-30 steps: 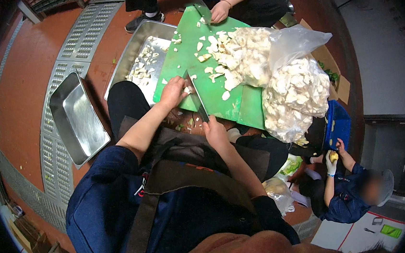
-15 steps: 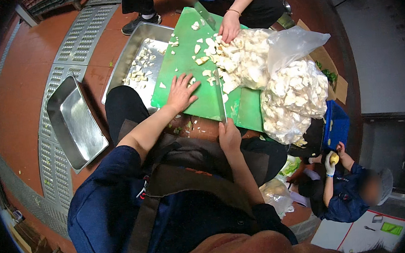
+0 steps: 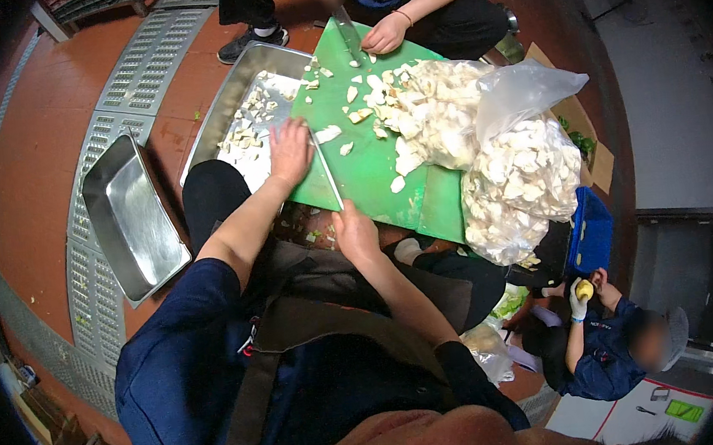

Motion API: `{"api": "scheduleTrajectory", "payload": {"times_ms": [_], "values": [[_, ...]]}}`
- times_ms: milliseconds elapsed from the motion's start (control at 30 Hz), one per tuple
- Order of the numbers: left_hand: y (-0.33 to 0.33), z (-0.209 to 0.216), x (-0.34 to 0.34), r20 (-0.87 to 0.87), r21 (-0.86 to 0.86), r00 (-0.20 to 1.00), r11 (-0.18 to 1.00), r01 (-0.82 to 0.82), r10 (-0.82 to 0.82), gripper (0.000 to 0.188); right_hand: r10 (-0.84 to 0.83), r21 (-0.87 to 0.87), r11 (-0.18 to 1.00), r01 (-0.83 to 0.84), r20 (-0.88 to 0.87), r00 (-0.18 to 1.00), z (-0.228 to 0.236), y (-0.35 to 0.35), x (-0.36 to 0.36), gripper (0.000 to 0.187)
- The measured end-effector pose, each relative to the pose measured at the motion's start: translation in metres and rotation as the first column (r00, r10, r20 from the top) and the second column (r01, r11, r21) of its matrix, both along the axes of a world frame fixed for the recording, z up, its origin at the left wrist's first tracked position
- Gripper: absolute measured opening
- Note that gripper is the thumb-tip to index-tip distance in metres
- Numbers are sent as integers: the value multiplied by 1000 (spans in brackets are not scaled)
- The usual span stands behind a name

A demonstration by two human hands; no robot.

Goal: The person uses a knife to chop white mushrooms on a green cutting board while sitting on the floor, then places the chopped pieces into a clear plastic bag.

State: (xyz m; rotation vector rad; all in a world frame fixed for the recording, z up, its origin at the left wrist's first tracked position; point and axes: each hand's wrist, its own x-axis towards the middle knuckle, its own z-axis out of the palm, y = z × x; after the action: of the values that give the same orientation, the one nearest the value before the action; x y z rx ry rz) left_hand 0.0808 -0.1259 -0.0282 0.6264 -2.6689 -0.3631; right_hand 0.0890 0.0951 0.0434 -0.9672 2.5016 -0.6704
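Note:
My right hand point(image 3: 356, 231) is closed round the handle of a knife point(image 3: 326, 171), whose long blade points away from me across the near left part of a green cutting board point(image 3: 370, 183). My left hand point(image 3: 289, 154) is at the board's left edge, beside the blade, with its fingers stretched toward a metal tray point(image 3: 210, 121). Pale cut vegetable pieces point(image 3: 249, 134) lie in that tray. A few pale chunks point(image 3: 329, 133) lie just right of the blade. More spill from a clear plastic bag point(image 3: 439, 105) on the board's right side.
Across the board a co-worker's hand point(image 3: 385, 33) rests beside another knife point(image 3: 349, 37). A second full bag point(image 3: 518, 183) stands at the right. An empty metal pan point(image 3: 137, 220) sits on the floor at left. Another person with a yellow item point(image 3: 584, 290) works near a blue bin point(image 3: 590, 232).
Both my hands and the knife have moved left, to the board's left edge. Some pale pieces have shifted left with them. The co-worker's hand has moved left, off the pile.

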Motion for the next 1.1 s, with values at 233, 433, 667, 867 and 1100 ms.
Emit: {"api": "scheduleTrajectory", "payload": {"times_ms": [233, 433, 667, 867, 1100], "values": [[-38, -14, 7, 0, 50, 951, 950, -309, 309, 36, -39, -166, 985, 37, -6, 999, 19, -8, 6, 32], [-28, 0, 0, -203, 112, 977, 993, -48, 70, 35, -88, -157, 984, 84, -19, 996, 20, 21, -8, 31], [-10, 7, -7, -164, 146, 986, 989, 26, -1, 20, 39, 44, 998, -36, -67, 997, -2, -4, -25, 29], [-11, -3, 4, -216, 115, 973, 992, -58, 82, 18, -9, -59, 998, 3, -105, 994, 4, -6, -20, 29], [9, 8, -4, -223, 245, 973, 963, 109, -53, 57, -189, -95, 979, 181, -83, 978, 11, 33, -14, 28]]}}
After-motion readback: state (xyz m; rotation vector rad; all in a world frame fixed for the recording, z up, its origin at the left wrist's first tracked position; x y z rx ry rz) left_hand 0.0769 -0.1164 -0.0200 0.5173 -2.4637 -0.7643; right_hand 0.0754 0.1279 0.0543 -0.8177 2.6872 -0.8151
